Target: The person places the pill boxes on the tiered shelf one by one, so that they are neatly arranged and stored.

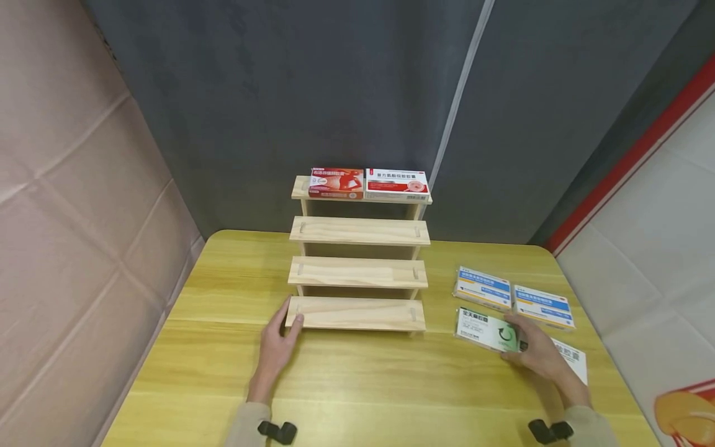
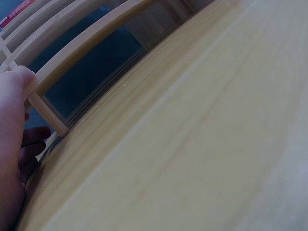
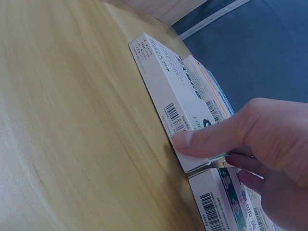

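A stepped wooden rack with several shelves stands at the table's back middle. At the left end of its lowest shelf, my left hand grips the board, thumb on top and the other fingers beside the end. On the right, my right hand pinches the right end of a white and green medicine box. My thumb presses the box's barcoded side in the right wrist view; the fingertips behind are partly hidden. The box lies flat on the table. Another white medicine box is partly covered by that hand.
Two blue and white medicine boxes lie behind the green one. On the rack's top shelf sit a red medicine box and a white and red one, side by side. A dark grey curtain hangs behind the wooden table.
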`<action>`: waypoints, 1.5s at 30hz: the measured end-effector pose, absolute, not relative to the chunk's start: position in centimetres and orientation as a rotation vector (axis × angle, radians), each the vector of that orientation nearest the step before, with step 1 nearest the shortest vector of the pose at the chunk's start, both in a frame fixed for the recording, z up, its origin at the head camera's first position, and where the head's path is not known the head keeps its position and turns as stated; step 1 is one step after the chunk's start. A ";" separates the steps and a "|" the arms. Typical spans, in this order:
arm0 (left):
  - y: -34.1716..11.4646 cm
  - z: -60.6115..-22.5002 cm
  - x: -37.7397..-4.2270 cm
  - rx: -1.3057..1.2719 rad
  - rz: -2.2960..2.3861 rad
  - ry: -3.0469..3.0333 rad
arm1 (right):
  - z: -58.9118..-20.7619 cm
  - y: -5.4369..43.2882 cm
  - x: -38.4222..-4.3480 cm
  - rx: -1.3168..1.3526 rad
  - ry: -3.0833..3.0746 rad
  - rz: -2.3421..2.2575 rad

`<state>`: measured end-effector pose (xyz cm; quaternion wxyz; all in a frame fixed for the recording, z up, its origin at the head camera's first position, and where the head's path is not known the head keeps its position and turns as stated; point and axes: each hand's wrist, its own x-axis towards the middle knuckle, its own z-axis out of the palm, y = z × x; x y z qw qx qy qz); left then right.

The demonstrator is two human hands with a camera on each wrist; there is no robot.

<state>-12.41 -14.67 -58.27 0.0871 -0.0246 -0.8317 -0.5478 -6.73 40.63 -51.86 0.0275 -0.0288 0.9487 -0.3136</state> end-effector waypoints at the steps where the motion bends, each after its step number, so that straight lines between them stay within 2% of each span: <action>1: -14.7 -58.3 -12.4 -0.075 -1.634 -2.477 | -51.8 40.7 -6.7 -0.081 2.919 -0.982; 12: -14.8 -58.2 -12.5 -0.068 -1.623 -2.480 | -50.5 40.6 -6.2 -0.113 2.886 -1.217; 31: -14.8 -58.3 -12.5 -0.082 -1.636 -2.471 | -48.4 40.8 -6.0 0.114 2.765 -1.287; 45: -14.8 -58.4 -12.5 -0.069 -1.640 -2.479 | -46.9 39.9 -6.7 0.059 2.810 -1.369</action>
